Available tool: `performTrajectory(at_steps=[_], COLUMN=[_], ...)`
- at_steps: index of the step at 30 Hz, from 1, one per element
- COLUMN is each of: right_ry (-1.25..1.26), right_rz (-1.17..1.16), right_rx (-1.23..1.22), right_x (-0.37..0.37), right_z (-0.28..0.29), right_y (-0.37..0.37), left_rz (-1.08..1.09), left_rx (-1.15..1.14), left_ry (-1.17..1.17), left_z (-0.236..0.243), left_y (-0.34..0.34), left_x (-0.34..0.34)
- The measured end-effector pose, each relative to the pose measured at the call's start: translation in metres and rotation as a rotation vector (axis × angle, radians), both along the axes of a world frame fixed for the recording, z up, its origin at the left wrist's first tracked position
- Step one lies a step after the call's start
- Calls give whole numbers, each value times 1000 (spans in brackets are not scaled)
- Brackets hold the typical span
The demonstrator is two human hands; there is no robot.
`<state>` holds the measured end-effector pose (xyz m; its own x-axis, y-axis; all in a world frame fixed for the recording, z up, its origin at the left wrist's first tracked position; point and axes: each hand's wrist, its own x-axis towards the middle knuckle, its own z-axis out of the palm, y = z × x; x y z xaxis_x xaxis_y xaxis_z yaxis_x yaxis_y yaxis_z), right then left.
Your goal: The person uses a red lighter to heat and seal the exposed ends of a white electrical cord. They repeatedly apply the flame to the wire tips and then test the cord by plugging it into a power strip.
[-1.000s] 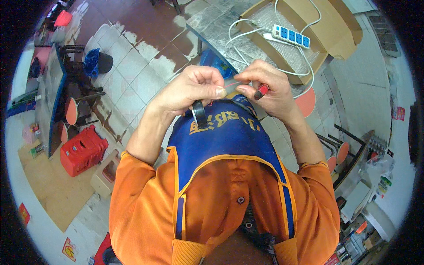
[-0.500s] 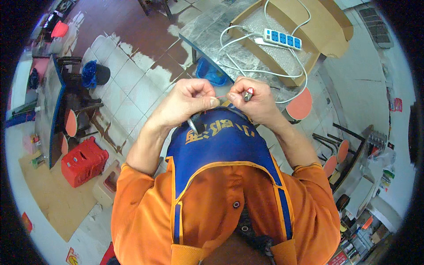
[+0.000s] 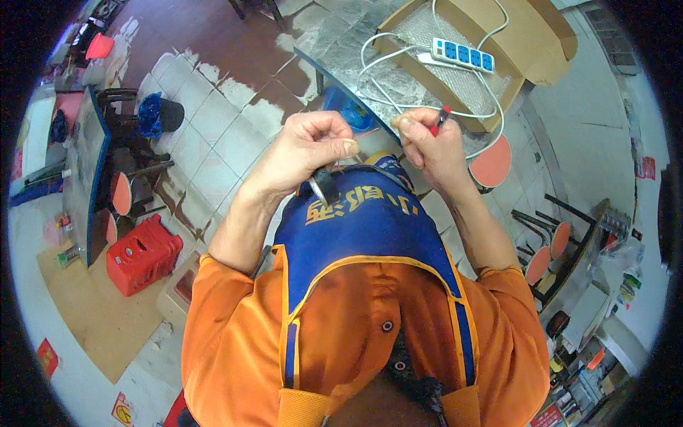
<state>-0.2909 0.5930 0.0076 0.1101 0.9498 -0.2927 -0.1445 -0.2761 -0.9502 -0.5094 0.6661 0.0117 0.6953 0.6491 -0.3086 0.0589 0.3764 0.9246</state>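
Pinching pink wire (image 3: 366,133) in left hand (image 3: 313,147), right hand (image 3: 434,146) curled round red tool (image 3: 440,120)

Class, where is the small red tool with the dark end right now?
In the head view, the small red tool is right of centre, held in the right hand, below the white power strip.

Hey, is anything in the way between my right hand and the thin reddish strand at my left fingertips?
Nothing visible: between your right hand, holding a red tool, and the reddish strand at your left hand there is an open gap. The table edge seen there appears to lie lower, beyond them.
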Motion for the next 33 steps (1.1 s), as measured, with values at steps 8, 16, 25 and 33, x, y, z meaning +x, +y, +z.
performTrajectory(at_steps=[8, 16, 25, 33], right_ry=[-608, -556, 195, -89], right_rz=[229, 363, -27, 166], right_rx=[736, 566, -44, 121], right_x=[0, 1, 0, -27], right_z=[8, 11, -2, 15], right_y=[10, 10, 22, 4], left_rz=[-84, -129, 112, 363], left_rx=[-163, -162, -331, -296], left_ry=[-129, -120, -326, -593], left_z=[-4, -5, -8, -11], left_y=[3, 5, 14, 10], left_x=[-2, -5, -7, 3])
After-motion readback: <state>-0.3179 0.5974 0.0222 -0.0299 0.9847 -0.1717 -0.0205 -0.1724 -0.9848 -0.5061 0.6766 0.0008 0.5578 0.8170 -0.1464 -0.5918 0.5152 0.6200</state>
